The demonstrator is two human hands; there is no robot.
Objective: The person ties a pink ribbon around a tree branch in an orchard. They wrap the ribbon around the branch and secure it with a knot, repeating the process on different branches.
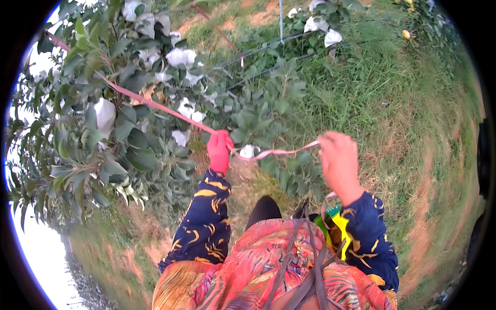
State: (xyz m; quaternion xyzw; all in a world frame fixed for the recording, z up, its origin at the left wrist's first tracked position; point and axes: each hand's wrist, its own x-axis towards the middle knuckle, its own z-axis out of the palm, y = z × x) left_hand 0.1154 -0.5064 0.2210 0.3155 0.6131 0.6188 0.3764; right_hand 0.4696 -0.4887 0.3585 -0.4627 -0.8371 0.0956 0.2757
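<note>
My left hand (219, 153), in a pink glove, grips a pink ribbon (155, 104) that runs taut up to the left into the branches of a fruit tree (128, 131). Its far end is lost among the leaves. From the glove, a slacker stretch of ribbon crosses in a shallow wave to my right hand (341, 166), which pinches it in bent fingers. More ribbon hangs below the right wrist towards a yellow and green bag (341, 230) at my waist. White bags (104, 116), probably around fruit, hang among the leaves beside my left hand.
Another pink strip (219, 31) slants down from the top. Dark lines (267, 69), perhaps wires or hoses, cross behind the leaves. Grass (372, 97) and bare soil (422, 209) lie to the right. More white bags (317, 24) and a yellowish fruit (405, 34) are farther off.
</note>
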